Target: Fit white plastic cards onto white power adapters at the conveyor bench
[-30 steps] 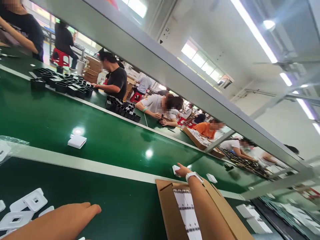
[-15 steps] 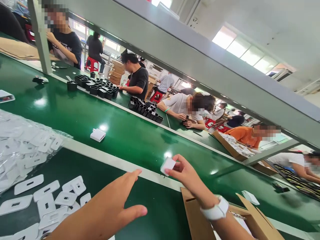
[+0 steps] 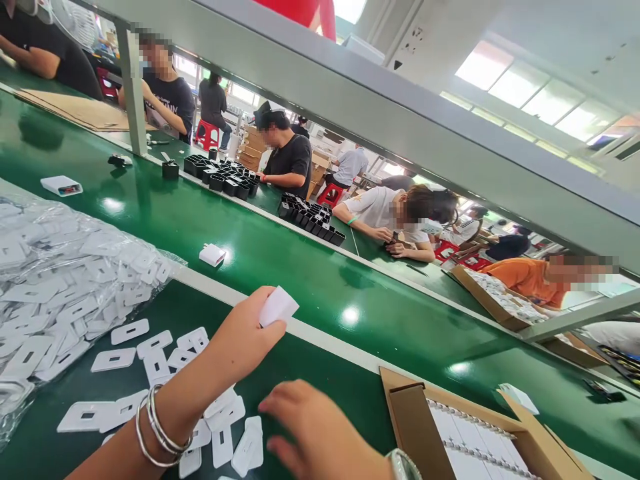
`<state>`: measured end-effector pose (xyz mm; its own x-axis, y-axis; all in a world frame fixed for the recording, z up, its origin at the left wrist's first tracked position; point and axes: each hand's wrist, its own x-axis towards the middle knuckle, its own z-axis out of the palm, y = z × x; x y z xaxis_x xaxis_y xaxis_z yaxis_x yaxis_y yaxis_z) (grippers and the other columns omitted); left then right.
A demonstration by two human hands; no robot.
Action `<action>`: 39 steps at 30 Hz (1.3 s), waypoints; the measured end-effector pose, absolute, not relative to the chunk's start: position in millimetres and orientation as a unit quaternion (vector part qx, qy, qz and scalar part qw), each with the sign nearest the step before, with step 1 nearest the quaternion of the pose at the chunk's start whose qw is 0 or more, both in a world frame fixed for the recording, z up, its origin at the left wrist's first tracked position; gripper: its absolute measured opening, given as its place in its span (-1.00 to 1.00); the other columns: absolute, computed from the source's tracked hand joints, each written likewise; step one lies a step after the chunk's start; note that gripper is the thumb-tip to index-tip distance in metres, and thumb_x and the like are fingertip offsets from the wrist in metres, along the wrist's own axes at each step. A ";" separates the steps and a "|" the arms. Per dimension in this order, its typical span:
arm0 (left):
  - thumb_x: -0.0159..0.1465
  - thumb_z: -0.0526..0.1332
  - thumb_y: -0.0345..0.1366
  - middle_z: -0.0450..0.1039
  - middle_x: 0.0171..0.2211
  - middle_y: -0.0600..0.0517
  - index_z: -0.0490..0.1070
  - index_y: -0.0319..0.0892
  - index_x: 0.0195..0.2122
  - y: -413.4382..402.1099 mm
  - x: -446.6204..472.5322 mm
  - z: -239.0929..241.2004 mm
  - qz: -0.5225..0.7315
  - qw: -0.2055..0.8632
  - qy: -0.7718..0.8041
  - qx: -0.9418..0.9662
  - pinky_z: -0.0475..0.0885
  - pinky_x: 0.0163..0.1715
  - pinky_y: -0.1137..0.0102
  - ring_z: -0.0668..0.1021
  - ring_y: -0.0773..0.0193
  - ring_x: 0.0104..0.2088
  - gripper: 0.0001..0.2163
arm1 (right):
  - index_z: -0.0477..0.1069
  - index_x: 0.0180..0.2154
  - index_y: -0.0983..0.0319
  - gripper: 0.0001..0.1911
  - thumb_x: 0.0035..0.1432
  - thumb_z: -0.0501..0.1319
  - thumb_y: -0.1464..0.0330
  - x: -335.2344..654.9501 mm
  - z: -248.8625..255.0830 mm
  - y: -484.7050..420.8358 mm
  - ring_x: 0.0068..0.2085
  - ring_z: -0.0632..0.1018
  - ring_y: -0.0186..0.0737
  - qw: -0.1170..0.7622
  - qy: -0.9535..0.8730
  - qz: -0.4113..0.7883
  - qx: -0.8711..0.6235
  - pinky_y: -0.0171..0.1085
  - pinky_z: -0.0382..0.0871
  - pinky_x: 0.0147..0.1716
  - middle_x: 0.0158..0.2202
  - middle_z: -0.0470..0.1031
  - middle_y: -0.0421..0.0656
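My left hand is closed on a small white plastic casing, held between thumb and fingers above the pale rail of the belt. Its fingers wrap behind the casing and are partly hidden. Below and to the right, my right hand is slightly blurred, its fingers apart with nothing seen between them. It reaches toward loose white plates with rectangular cutouts on the dark green table. More such plates fill a clear plastic bag at the left.
An open cardboard box with rows of white pieces stands at the right. On the green belt lie a white casing with prongs and another casing. Black holders and several co-workers are across the belt.
The white casing has passed from my right hand to my left. My right hand has come down toward the loose plates. The view has shifted, showing more of the box and bag.
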<state>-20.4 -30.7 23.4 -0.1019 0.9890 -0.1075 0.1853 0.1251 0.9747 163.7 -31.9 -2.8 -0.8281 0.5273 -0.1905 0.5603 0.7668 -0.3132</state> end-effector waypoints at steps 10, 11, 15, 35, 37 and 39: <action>0.02 0.11 -0.44 0.30 -0.47 0.17 0.34 -0.11 -0.29 -38.8 -16.4 30.8 0.438 0.490 0.516 0.549 0.17 -0.55 0.45 0.29 0.36 -0.51 -0.78 | 0.39 -0.39 0.21 -0.98 0.08 0.21 0.43 153.1 -38.2 -44.8 -0.37 0.50 -0.28 0.056 0.986 -0.084 0.133 -0.34 0.33 -0.44 -0.32 0.54 -0.20; 0.01 0.11 -0.46 0.29 -0.48 0.17 0.33 -0.11 -0.29 -38.8 -17.2 31.7 0.439 0.496 0.512 0.547 0.17 -0.55 0.46 0.29 0.36 -0.51 -0.77 | 0.40 -0.39 0.20 -0.96 0.10 0.19 0.44 154.7 -25.3 -44.3 -0.40 0.50 -0.29 0.028 0.983 -0.119 0.137 -0.36 0.34 -0.46 -0.37 0.56 -0.22; -0.05 0.09 -0.53 0.24 -0.51 0.21 0.26 -0.11 -0.32 -39.9 -19.8 36.3 0.441 0.537 0.486 0.531 0.14 -0.58 0.47 0.25 0.40 -0.54 -0.73 | 0.43 -0.24 0.17 -0.86 0.19 0.14 0.48 171.4 35.0 -41.5 -0.33 0.59 -0.30 -0.201 0.953 -0.171 0.148 -0.37 0.46 -0.35 -0.35 0.61 -0.21; 0.13 0.09 -0.39 0.25 -0.45 0.16 0.20 -0.10 -0.29 -51.5 -8.0 33.3 0.337 0.489 0.415 0.689 0.16 -0.55 0.44 0.31 0.30 -0.49 -0.87 | 0.57 -0.18 0.15 -0.74 0.11 0.23 0.52 184.5 63.4 -33.2 -0.13 0.63 -0.20 -0.338 0.874 -0.158 0.312 -0.32 0.56 -0.13 -0.15 0.63 -0.10; 0.12 0.10 -0.39 0.27 -0.45 0.15 0.21 -0.10 -0.28 -51.8 -8.0 35.1 0.324 0.491 0.415 0.694 0.16 -0.55 0.44 0.32 0.29 -0.48 -0.87 | 0.59 -0.26 0.12 -0.78 0.09 0.26 0.50 185.4 63.4 -33.0 -0.18 0.65 -0.21 -0.343 0.858 -0.196 0.327 -0.35 0.57 -0.19 -0.19 0.64 -0.13; 0.13 0.10 -0.39 0.28 -0.44 0.15 0.24 -0.10 -0.24 -52.2 -8.1 36.7 0.316 0.499 0.407 0.697 0.17 -0.54 0.44 0.33 0.29 -0.48 -0.84 | 0.59 -0.33 0.13 -0.83 0.06 0.28 0.49 186.7 64.7 -33.7 -0.24 0.65 -0.22 -0.342 0.849 -0.224 0.335 -0.36 0.58 -0.27 -0.24 0.65 -0.14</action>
<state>-8.1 -52.2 36.7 0.4697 0.8821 0.0345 0.2514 -0.1711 0.9526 186.7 -33.7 64.7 -0.5418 0.7218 0.4306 0.4153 0.6753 -0.6095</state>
